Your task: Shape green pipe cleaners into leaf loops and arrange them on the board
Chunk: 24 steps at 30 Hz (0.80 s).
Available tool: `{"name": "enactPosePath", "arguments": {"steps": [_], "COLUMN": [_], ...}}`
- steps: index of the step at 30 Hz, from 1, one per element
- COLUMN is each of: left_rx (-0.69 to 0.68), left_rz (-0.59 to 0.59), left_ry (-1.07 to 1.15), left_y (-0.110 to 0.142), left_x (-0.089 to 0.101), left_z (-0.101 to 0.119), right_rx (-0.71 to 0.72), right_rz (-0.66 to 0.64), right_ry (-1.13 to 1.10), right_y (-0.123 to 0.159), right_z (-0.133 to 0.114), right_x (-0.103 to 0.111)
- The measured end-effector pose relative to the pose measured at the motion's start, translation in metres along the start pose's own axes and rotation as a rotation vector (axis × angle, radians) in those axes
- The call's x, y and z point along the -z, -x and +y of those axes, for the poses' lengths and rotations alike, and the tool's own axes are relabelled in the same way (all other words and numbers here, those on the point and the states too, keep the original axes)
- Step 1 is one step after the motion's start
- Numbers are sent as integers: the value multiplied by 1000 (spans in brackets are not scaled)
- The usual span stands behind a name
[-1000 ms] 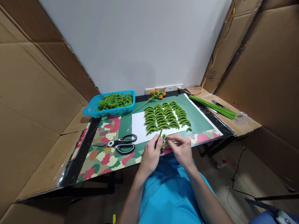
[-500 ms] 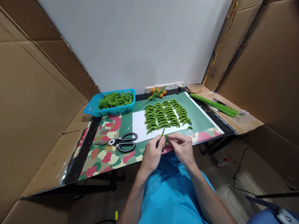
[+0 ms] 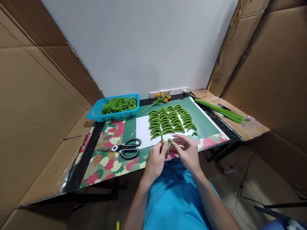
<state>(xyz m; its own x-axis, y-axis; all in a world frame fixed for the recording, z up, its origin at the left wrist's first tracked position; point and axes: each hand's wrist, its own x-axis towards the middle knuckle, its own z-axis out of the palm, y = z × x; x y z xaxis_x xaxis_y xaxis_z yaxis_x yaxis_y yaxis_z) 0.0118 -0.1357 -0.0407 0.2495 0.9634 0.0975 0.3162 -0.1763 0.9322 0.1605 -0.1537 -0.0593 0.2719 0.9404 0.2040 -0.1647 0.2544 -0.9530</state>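
Observation:
My left hand (image 3: 155,158) is closed around a fuzzy green pipe cleaner (image 3: 161,139), with one end sticking up above the thumb. A bent green loop (image 3: 169,143) shows on the right side of that grip. Beside it my right hand (image 3: 189,155) has thumb and fingers apart, with the thumb tip close to the loop; whether they touch is unclear. Just beyond my hands, bent green pipe-cleaner pieces (image 3: 167,121) lie in several columns on a white sheet (image 3: 142,127).
Black-handled scissors (image 3: 129,148) lie left of my hands on the cutting mat (image 3: 206,123). A blue basket (image 3: 96,110) of green pieces stands at the back left. Orange pipe-cleaner flowers (image 3: 165,96) rest by the wall. Straight green pipe cleaners (image 3: 219,110) lie at right.
My right fingers have spread from a pinch at the green loop. The upright end in my left hand has swung left and stands straighter.

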Motion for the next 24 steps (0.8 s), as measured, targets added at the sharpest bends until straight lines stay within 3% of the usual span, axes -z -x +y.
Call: {"name": "enactPosePath", "arguments": {"steps": [7,24], "left_rx": [-17,-47], "left_rz": [-26,-37], "left_ry": [122,-44], "left_y": [0,1], "left_x": [-1,-1], "left_z": [0,6], "right_rx": [11,16], "right_rz": [-2,-23], "right_ry": [2,-63], "right_y": [-3,-3], "right_z": [1,-1], "right_x": [2,4]}}
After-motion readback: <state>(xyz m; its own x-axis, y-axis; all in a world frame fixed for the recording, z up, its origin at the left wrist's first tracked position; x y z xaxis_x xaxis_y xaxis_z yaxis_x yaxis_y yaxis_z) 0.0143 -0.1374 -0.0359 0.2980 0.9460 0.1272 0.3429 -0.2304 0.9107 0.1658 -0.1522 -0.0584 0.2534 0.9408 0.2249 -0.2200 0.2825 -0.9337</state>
